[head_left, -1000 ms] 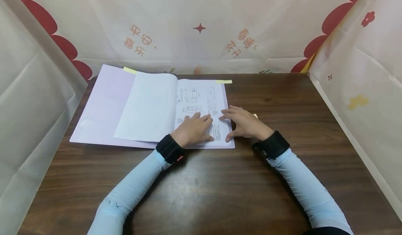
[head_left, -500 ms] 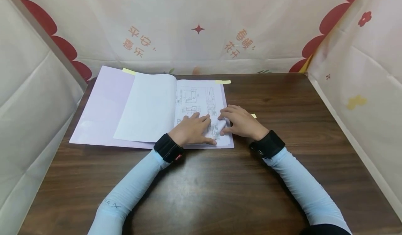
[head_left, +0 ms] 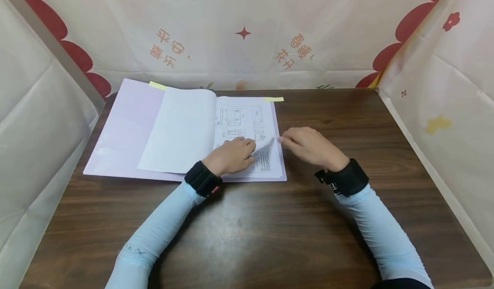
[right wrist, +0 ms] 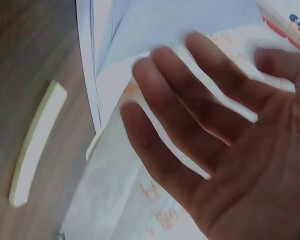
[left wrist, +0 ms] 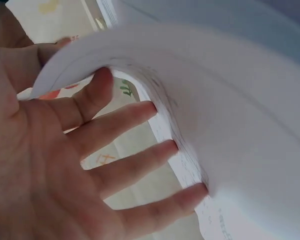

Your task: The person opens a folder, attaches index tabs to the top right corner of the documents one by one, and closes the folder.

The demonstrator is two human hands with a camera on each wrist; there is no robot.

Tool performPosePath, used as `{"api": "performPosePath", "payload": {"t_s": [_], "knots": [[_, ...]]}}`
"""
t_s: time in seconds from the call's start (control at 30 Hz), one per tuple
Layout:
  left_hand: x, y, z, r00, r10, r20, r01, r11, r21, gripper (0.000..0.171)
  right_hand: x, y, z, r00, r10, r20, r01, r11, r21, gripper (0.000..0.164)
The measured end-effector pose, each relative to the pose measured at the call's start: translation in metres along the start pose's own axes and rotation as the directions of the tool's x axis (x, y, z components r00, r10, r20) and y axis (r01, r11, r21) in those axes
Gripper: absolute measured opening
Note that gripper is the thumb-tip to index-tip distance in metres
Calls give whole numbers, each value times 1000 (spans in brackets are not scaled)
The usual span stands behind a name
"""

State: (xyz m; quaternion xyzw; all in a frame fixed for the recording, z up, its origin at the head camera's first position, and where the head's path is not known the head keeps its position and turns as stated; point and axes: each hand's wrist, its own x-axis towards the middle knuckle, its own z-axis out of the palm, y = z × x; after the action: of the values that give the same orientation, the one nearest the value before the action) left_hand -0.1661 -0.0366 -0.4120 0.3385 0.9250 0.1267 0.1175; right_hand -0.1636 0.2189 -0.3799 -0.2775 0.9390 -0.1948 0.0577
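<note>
An open lilac folder (head_left: 112, 152) lies on the table, with white sheets (head_left: 181, 130) inside it. The right-hand sheet carries line drawings and small print (head_left: 233, 116). My left hand (head_left: 231, 155) is over this sheet. In the left wrist view, a lifted, curling page (left wrist: 230, 110) has its corner between the thumb and index finger of my left hand (left wrist: 85, 150), while the other fingertips touch the paper. My right hand (head_left: 312, 147) is just off the folder's right edge. Its fingers are loosely bent and hold nothing in the right wrist view (right wrist: 205, 130).
Yellow tabs stick out at the folder's top left (head_left: 157, 85) and top right (head_left: 274, 99). A cream-coloured bar (right wrist: 37, 145) lies on the wooden table (head_left: 270, 233), right of the folder. Printed cloth (head_left: 216, 57) hangs behind and at both sides.
The right hand has let go of the page and moved right, off the folder. The left hand has taken the page corner, which now stands lifted and curled.
</note>
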Motion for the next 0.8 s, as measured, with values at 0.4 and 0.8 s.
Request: {"api": "performPosePath", "payload": {"t_s": [0.4, 0.8], "knots": [[-29, -18, -8, 937, -36, -347, 74, 992, 99, 25, 6, -4, 29, 982, -73, 177, 92, 991, -102, 19], [-133, -53, -3, 662, -292, -690, 477, 875, 87, 35, 5, -8, 29, 983, -52, 174, 72, 991, -110, 19]]}}
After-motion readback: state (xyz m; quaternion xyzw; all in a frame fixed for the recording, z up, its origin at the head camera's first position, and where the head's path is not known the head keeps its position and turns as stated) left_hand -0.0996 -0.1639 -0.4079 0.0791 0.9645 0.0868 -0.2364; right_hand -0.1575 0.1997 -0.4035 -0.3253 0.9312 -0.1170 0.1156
